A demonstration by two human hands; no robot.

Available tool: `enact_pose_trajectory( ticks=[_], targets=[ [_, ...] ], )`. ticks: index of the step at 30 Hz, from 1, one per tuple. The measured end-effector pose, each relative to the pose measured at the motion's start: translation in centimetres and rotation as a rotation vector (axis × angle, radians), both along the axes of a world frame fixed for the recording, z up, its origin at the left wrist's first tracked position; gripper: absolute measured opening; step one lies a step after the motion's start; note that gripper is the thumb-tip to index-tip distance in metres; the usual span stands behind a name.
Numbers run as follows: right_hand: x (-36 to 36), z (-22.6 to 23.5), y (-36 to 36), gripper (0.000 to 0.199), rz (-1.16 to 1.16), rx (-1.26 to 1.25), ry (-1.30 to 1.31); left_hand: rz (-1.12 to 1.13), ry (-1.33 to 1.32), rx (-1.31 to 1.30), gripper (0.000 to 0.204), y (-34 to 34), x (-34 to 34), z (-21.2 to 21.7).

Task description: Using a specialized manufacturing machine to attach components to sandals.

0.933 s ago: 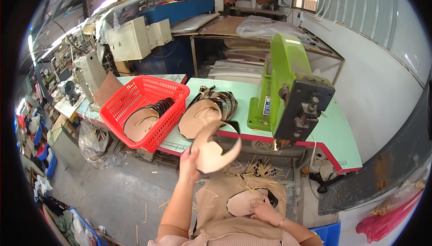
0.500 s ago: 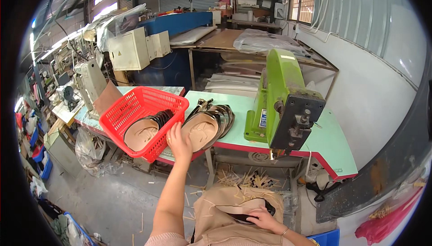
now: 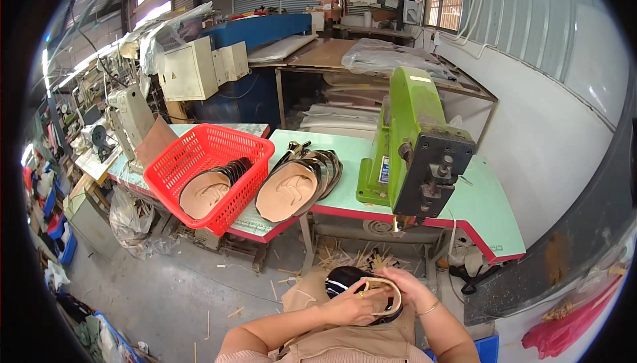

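Gripping the black-and-beige piece (image 3: 344, 281) over your lap, your two hands now work together: your left hand (image 3: 352, 306), out beside the table stack half a second ago, has come back and taken hold at the opening, while your right hand (image 3: 409, 289) clasps the rim on the other side. That means the piece, under your right hand alone then, is now held from both sides. Its rounded black end points forward and to your left, toward the table; the long axis appears to slant from there back to your right, with the pale-edged opening nearer you. Your fingers overlap that edge, so you can't tell exactly which are inside.

Beyond your lap, thin offcuts (image 3: 358, 258) litter the floor. Farther out, the stacked pieces (image 3: 288, 194) lie on the green table (image 3: 491, 197), between the red basket (image 3: 222, 136) on your left and the green press (image 3: 415, 97) on your right.
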State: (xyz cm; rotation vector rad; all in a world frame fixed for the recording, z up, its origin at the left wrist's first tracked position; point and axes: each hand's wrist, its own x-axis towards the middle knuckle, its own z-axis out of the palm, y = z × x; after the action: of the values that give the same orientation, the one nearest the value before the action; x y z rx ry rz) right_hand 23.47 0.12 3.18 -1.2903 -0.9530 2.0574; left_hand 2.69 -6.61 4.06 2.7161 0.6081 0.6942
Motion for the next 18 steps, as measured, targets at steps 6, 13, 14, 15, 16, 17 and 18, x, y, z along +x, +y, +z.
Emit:
enact_pose_trajectory(
  ticks=[6, 13, 14, 15, 16, 17, 18],
  targets=[
    [0.5, 7.6, -0.9, 0.024, 0.575, 1.503, -0.45, 0.152, -0.136, -0.471, 0.026, 3.1, 0.4, 3.7],
    [2.6, 15.5, 3.3, 0.016, 0.565, 1.62, -0.391, -0.053, -0.425, -0.625, 0.014, 7.0, -1.2, 8.9],
    [2.7, 16.1, 3.6, 0.018, 0.537, 1.525, -0.43, -0.03, -0.406, -0.597, 0.014, 7.5, -1.5, 10.1],
    [2.9, 16.8, 3.9, 0.02, 0.511, 1.432, -0.466, 0.037, -0.45, -0.58, 0.014, 7.7, -1.4, 11.4],
    [3.3, 17.4, 4.7, 0.024, 0.506, 1.461, -0.471, 0.085, -0.45, -0.572, 0.014, 8.1, -1.4, 12.0],
    [3.5, 18.1, 5.0, 0.025, 0.501, 1.47, -0.515, 0.171, -0.427, -0.497, 0.015, 8.1, -1.2, 12.7],
    [3.7, 18.1, 5.2, 0.025, 0.47, 1.465, -0.51, 0.257, -0.406, -0.42, 0.016, 7.9, -1.0, 13.4]
  ],
)
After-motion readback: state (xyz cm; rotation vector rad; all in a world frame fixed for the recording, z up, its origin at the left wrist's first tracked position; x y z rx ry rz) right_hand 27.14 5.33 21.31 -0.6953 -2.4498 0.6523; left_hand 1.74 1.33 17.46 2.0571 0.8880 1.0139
